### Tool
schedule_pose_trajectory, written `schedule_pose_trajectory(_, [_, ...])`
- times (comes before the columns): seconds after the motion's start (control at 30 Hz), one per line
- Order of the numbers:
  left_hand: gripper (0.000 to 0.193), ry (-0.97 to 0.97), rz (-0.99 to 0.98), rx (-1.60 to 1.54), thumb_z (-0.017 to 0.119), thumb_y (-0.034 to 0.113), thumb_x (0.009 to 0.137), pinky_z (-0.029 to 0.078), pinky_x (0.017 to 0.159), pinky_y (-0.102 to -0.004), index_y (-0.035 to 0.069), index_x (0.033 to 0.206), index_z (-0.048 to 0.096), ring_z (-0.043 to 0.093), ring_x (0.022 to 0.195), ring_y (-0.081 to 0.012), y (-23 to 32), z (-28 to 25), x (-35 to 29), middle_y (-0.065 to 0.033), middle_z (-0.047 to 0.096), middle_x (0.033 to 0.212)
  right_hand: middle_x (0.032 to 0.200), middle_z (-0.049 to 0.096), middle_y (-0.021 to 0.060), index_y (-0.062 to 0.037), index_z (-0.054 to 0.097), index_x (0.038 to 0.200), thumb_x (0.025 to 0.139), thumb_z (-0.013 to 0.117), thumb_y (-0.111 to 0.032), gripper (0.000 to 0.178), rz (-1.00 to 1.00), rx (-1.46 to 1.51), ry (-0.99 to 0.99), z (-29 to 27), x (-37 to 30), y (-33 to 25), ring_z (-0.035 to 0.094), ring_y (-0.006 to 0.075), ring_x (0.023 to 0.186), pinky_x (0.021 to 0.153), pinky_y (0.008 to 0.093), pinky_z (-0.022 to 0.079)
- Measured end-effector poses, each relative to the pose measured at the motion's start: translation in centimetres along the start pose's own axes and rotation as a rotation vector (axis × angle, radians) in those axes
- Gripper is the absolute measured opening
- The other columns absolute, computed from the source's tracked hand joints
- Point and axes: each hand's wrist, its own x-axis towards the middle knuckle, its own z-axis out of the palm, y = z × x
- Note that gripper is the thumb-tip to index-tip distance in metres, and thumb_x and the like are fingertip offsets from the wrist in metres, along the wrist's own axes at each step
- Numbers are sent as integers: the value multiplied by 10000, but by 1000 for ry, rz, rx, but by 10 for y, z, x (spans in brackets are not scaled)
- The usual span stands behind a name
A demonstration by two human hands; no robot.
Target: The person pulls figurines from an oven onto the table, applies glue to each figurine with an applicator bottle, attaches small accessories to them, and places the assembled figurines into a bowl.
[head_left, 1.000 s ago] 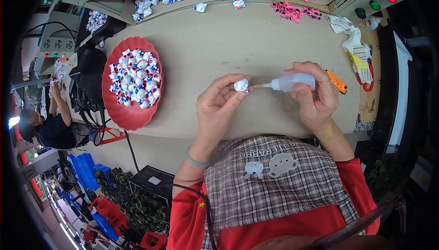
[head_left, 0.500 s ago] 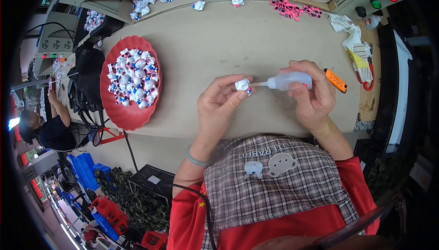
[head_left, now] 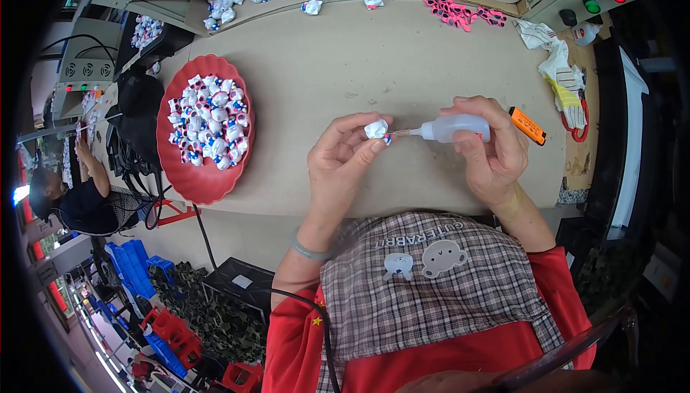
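Between the thumb and fingers of my left hand (head_left: pixel 346 150) is a small white figurine (head_left: pixel 376 129) with blue and pink parts. My right hand (head_left: pixel 494 150) grips a translucent squeeze bottle (head_left: pixel 457 128), laid on its side in the air. Its thin nozzle (head_left: pixel 410 132) points left, and the tip is at or very close to the figurine's right side; actual contact cannot be made out. Left of my hands, a red scalloped bowl (head_left: pixel 172 167) holds many similar white, blue and pink figurines (head_left: pixel 208 120).
Along the far edge lie more white figurines (head_left: pixel 312 7) and pink-and-black pieces (head_left: pixel 453 14). An orange lighter-like object (head_left: pixel 528 126) lies beside my right hand. Farther right are a white-and-yellow cloth (head_left: pixel 557 70) and red-handled scissors (head_left: pixel 582 116). A co-worker (head_left: pixel 79 195) sits far left.
My left hand has shifted slightly left with the figurine, which has turned a little. The bottle in my right hand stays nearly still.
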Motion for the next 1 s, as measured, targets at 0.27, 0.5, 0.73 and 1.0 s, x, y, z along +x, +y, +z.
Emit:
schedule_pose_trajectory(0.27, [309,3,-8,-46,632,-27,831,529,844,-328,-33,1125,540,643,965,-246,-1,1,1,-211,617,1091,858,658,136,36,574,1073,845,669,-172,323,35,46,3,4,-1,2,667,210,748,619,267,511])
schedule_pose_trajectory(0.5, [299,-26,-62,-170,576,-59,852,508,879,-334,-30,1148,547,631,984,-240,-2,-2,1,-170,599,1130,884,654,149,46,547,1097,884,627,-178,320,51,126,51,-1,-4,7,677,209,774,627,263,523])
schedule_pose_trajectory(0.73, [338,-44,-112,-205,578,-24,860,505,852,-337,-26,1197,551,641,961,-241,-4,-3,0,-170,609,1127,886,654,152,48,547,1096,887,625,-186,323,34,121,61,0,-4,9,676,213,774,628,264,524])
schedule_pose_trajectory(1.0, [341,-51,-124,-222,574,-32,856,507,843,-336,-30,1197,552,643,951,-238,-4,-1,1,-176,609,1130,864,655,141,42,562,1087,879,634,-186,317,40,84,51,0,-2,8,674,204,765,623,263,517])
